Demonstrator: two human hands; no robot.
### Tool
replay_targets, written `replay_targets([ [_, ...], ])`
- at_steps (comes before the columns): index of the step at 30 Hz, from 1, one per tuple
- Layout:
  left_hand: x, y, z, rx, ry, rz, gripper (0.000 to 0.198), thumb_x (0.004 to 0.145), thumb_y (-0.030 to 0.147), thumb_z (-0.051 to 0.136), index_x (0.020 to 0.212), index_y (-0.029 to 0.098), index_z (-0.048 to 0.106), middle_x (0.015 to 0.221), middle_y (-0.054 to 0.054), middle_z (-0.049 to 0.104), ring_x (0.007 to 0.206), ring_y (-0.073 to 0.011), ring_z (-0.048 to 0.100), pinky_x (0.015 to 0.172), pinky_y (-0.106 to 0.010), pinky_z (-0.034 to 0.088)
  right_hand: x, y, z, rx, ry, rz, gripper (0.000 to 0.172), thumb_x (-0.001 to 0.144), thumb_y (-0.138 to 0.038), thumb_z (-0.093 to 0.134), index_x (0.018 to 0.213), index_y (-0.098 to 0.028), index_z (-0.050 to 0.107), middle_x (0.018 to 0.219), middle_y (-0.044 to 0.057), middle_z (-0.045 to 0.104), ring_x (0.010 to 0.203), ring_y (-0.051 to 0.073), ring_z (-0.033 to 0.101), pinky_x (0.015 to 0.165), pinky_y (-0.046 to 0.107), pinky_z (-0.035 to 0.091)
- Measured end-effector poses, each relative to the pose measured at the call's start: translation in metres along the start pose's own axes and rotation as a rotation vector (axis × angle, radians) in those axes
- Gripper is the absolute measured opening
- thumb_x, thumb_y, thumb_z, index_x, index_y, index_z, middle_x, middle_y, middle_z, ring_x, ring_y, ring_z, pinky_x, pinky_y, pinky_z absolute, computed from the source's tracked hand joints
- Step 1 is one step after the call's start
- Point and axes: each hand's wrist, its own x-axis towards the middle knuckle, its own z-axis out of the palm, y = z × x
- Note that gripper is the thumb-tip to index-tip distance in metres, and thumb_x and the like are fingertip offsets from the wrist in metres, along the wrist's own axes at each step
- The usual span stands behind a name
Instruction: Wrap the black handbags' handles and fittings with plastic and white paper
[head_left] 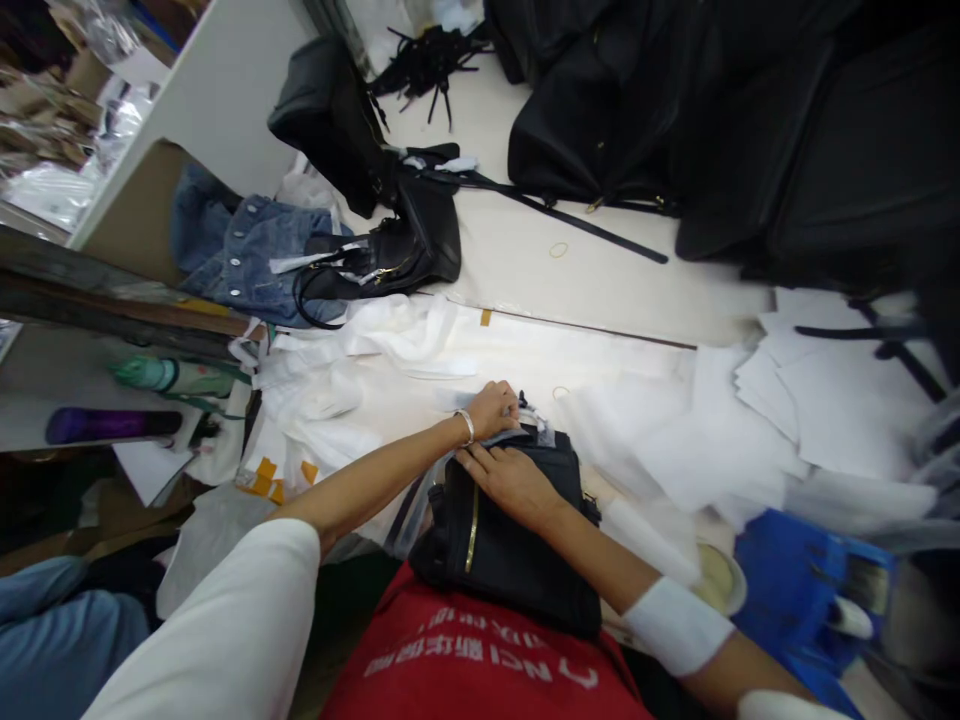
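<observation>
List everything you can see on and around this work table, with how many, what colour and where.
handbag: one, black with a gold zip, at the near table edge under both hands
white wrapping: a loose heap, white, left of centre on the table
paper sheets: a stack, white, right side
black bags: several, black, far side of the table
small bag: one, black, far left beside the denim
denim garment: one, blue, far left
rubber bands: two, tan, on bare tabletop
blue bin: one, near right
left hand: at the handbag's far end, gripping pale wrapping there
right hand: flat on the handbag
</observation>
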Motion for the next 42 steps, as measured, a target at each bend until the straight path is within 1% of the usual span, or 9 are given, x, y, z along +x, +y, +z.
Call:
replay_targets([
  [7, -0.018, -0.012, -0.03, -0.103, 0.118, -0.079, 0.018, 0.077, 0.024, 0.06, 0.092, 0.014, 0.062, 0.094, -0.005, 0.057, 0.083, -0.0156, 0.056, 0.075, -0.029, 0.048, 0.022, -0.006, 0.003, -0.113, -0.073, 0.083, 0.037, 0.089, -0.01, 0.04, 0.126, -0.013, 0.045, 0.109, 0.014, 0.058, 0.086, 0.021, 0.058, 0.073, 0.033, 0.049],
  [11, -0.128, -0.019, -0.031, -0.186, 0.394, -0.252, 0.033, 0.086, 0.021, 0.041, 0.118, 0.016, 0.046, 0.113, -0.01, 0.051, 0.098, -0.0175, 0.055, 0.083, -0.034, 0.048, 0.025, -0.008, 0.005, -0.126, -0.064, 0.099, 0.035, 0.089, -0.01, 0.044, 0.124, -0.014, 0.047, 0.108, 0.012, 0.058, 0.088, 0.021, 0.059, 0.075, 0.032, 0.049],
  [15, -0.25, -0.018, 0.021, -0.126, 0.288, -0.399, 0.059, 0.078, 0.031, 0.056, 0.13, 0.018, 0.034, 0.128, -0.013, 0.043, 0.116, -0.0248, 0.047, 0.098, -0.042, 0.04, 0.022, -0.012, 0.011, -0.108, -0.043, 0.125, 0.035, 0.089, -0.01, 0.044, 0.124, -0.015, 0.047, 0.113, 0.012, 0.057, 0.097, 0.021, 0.058, 0.082, 0.032, 0.048],
  [18, -0.286, -0.014, 0.06, -0.006, 0.347, -0.557, 0.049, 0.078, 0.033, 0.055, 0.122, 0.015, 0.042, 0.123, -0.015, 0.046, 0.119, -0.0293, 0.042, 0.101, -0.046, 0.034, 0.022, -0.016, 0.016, -0.09, -0.04, 0.152, 0.036, 0.089, -0.01, 0.043, 0.124, -0.015, 0.048, 0.116, 0.013, 0.057, 0.1, 0.02, 0.058, 0.085, 0.032, 0.047],
  [23, -0.274, -0.02, 0.055, -0.229, 0.384, -0.727, 0.007, 0.079, 0.022, 0.05, 0.084, 0.018, 0.049, 0.078, -0.006, 0.055, 0.084, -0.0249, 0.057, 0.078, -0.038, 0.043, 0.018, -0.023, 0.011, 0.006, -0.014, 0.188, 0.041, 0.088, -0.007, 0.041, 0.127, -0.017, 0.047, 0.125, 0.011, 0.054, 0.109, 0.019, 0.055, 0.091, 0.032, 0.045],
  [28, -0.276, -0.02, -0.015, -0.479, 0.375, -0.725, 0.02, 0.088, 0.035, 0.036, 0.075, 0.021, 0.04, 0.053, 0.006, 0.04, 0.041, -0.0107, 0.04, 0.043, -0.022, 0.032, -0.011, -0.039, -0.019, 0.286, 0.354, 0.389, 0.042, 0.089, -0.017, 0.04, 0.131, -0.019, 0.043, 0.131, 0.011, 0.05, 0.12, 0.02, 0.047, 0.098, 0.039, 0.041],
  [31, -0.273, 0.012, -0.066, -1.046, 0.242, -0.632, 0.025, 0.083, 0.043, 0.051, 0.08, 0.018, 0.046, 0.054, 0.008, 0.036, 0.036, -0.0046, 0.026, 0.037, -0.016, 0.02, -0.027, -0.074, -0.038, 0.682, 0.487, 0.591, 0.035, 0.09, -0.03, 0.043, 0.122, -0.02, 0.05, 0.115, 0.01, 0.06, 0.101, 0.02, 0.059, 0.09, 0.04, 0.046],
  [36, -0.23, 0.096, -0.106, -1.632, 0.039, -0.319, 0.013, 0.082, 0.025, 0.058, 0.079, 0.014, 0.051, 0.063, 0.004, 0.04, 0.043, -0.002, 0.033, 0.04, -0.012, 0.028, -0.019, -0.176, -0.045, 1.523, 0.226, 0.505, 0.077, 0.067, -0.039, 0.074, 0.133, -0.024, 0.036, 0.111, 0.008, 0.062, 0.094, 0.019, 0.061, 0.082, 0.034, 0.049],
  [42, -0.174, 0.113, -0.087, -1.712, 0.456, -0.163, 0.014, 0.083, 0.019, 0.057, 0.075, 0.014, 0.047, 0.06, 0.006, 0.04, 0.04, -0.0004, 0.031, 0.037, -0.01, 0.027, -0.032, -0.222, -0.038, 1.944, -0.133, 0.342, 0.055, 0.066, -0.045, 0.072, 0.109, -0.015, 0.056, 0.073, 0.001, 0.064, 0.056, 0.012, 0.058, 0.061, 0.028, 0.048],
])
